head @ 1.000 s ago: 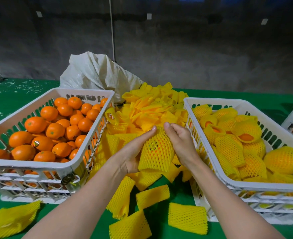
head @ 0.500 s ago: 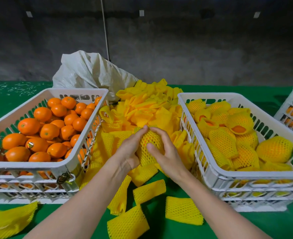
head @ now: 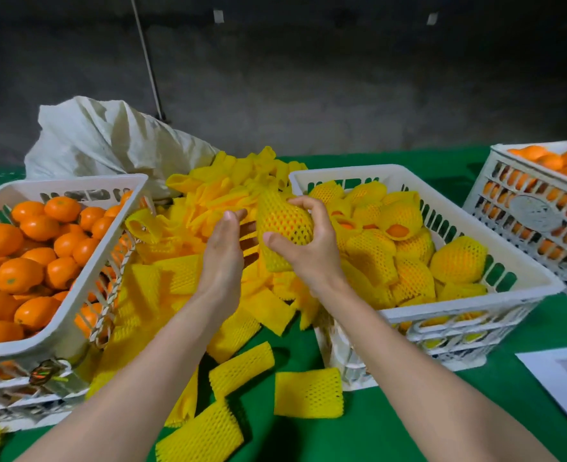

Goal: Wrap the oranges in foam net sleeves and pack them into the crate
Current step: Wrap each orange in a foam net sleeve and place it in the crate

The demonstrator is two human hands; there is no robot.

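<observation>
Works at a green tabletop (head: 392,428), between a left crate (head: 75,183) heaped with bare oranges (head: 38,228) and a right crate (head: 459,305) part-filled with netted fruit (head: 459,265), a heap of loose yellow foam sleeves (head: 222,191) in the gap. Holds the left hand (head: 223,258) slack, fingers straight, close beside the work and grasping nothing. Grips in the right hand (head: 309,251), fingers and thumb curled round it, one sleeved orange (head: 284,221) above the heap, just beside the right crate's rim. Appears done with wrapping this fruit. Calls next for a short carry rightward over the rim and a gentle set-down among the packed ones.
</observation>
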